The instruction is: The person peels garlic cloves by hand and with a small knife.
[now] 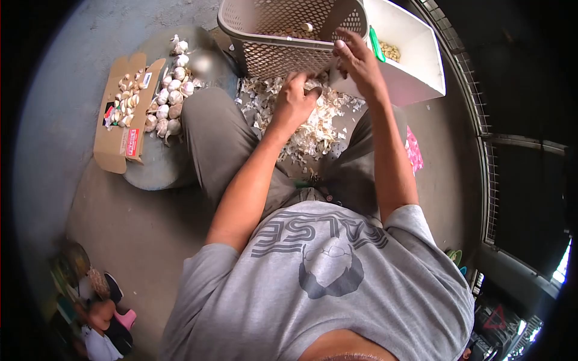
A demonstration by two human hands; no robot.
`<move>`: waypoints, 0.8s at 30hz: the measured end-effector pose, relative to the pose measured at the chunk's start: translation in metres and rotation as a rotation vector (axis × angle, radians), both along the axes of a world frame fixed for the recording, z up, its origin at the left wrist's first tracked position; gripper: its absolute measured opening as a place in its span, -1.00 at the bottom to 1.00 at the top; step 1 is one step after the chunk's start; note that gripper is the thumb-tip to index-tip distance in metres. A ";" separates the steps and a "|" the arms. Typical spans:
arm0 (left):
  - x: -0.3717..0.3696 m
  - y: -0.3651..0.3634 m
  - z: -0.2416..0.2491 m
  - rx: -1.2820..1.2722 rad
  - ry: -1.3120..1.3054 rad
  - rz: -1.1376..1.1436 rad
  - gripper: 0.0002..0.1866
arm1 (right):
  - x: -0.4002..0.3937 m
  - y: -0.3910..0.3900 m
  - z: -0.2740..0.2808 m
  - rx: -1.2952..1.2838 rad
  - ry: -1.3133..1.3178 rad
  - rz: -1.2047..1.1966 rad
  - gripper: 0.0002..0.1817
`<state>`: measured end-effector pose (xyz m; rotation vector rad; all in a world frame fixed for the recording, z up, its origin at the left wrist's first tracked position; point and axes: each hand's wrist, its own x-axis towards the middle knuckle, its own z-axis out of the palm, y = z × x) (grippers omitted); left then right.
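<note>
My left hand is curled, thumb against fingers, above a pile of garlic skins between my legs. Whatever it grips is hidden. Raised at the near right corner of a perforated beige basket, my right hand has its thumb and fingers apart, with nothing visible in them. One pale garlic clove shows inside the basket opening, above other contents. Left of my knee, whole garlic bulbs rest on a round surface beside an opened cardboard box bearing loose garlic cloves.
A white box with pale cloves stands right of the basket, a green object at its edge. Pink patterned material lies by my right leg. Part of another person appears lower left. Metal mesh runs along the right.
</note>
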<state>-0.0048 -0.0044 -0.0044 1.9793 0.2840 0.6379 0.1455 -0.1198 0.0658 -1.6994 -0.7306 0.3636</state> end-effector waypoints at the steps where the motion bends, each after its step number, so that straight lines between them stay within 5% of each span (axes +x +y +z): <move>1: 0.002 -0.001 0.003 -0.051 -0.030 0.006 -0.68 | -0.011 -0.004 -0.004 0.017 0.203 0.034 -0.36; 3: 0.005 -0.005 0.006 -0.183 0.004 -0.001 -0.69 | -0.024 -0.008 -0.042 0.249 0.503 0.200 -0.34; 6: -0.002 -0.007 0.012 -0.119 0.067 -0.024 -0.80 | -0.058 -0.011 -0.060 0.402 0.860 0.136 -0.36; 9: 0.006 -0.007 -0.005 -0.104 -0.034 -0.002 -0.83 | -0.065 -0.012 -0.064 0.584 0.881 0.171 -0.43; 13: 0.014 -0.006 -0.011 -0.678 0.012 -0.026 -0.82 | -0.074 -0.013 -0.056 0.420 0.717 0.089 -0.57; 17: 0.012 -0.005 -0.025 -0.850 0.084 -0.121 -0.66 | -0.071 -0.016 -0.062 0.295 0.564 0.086 -0.69; 20: 0.012 -0.007 -0.024 -0.539 0.068 -0.104 -0.55 | -0.070 -0.010 -0.066 0.322 0.523 -0.024 -0.72; 24: 0.004 -0.015 0.012 -0.697 0.059 -0.123 -0.48 | -0.069 -0.010 -0.060 0.398 0.610 -0.009 -0.71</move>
